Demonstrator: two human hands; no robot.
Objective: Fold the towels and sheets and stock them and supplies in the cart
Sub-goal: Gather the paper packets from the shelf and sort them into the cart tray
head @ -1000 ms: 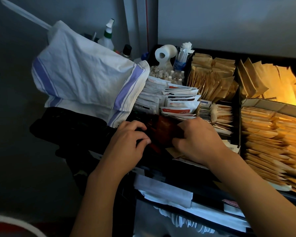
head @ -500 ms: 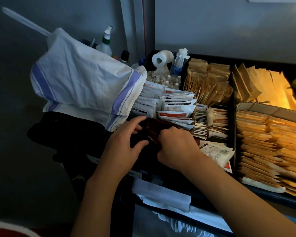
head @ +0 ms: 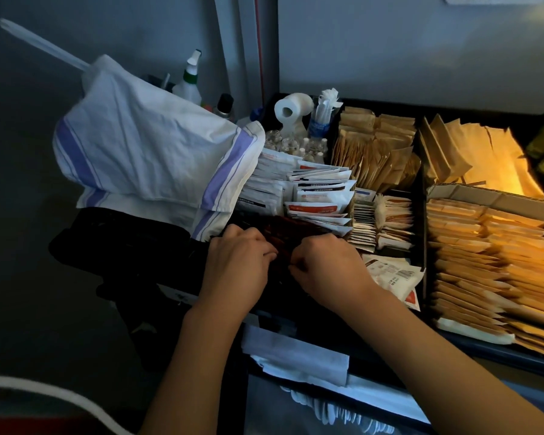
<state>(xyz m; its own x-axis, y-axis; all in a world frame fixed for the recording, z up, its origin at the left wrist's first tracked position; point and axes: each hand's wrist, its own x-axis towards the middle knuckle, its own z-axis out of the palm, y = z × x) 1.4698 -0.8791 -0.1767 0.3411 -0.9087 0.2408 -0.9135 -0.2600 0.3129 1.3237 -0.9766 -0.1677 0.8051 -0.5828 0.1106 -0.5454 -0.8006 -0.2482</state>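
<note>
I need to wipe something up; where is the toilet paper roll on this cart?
In the head view, the toilet paper roll stands at the cart's back edge, centre, just left of the bundle of white sticks and behind the small clear bottles.

1. The towel (head: 145,152) hangs at the left end of the cart (head: 484,353).
2. The sachets (head: 314,193) stand right of it, the envelopes (head: 490,271) farther right.
3. The paper roll (head: 291,108) stands behind the sachets.
4. Both hands, left hand (head: 239,262) and right hand (head: 327,268), lie before the sachets, perhaps on packets.

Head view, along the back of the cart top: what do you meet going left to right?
Striped towel → spray bottle → paper roll → brown packets → lit envelopes.
</note>
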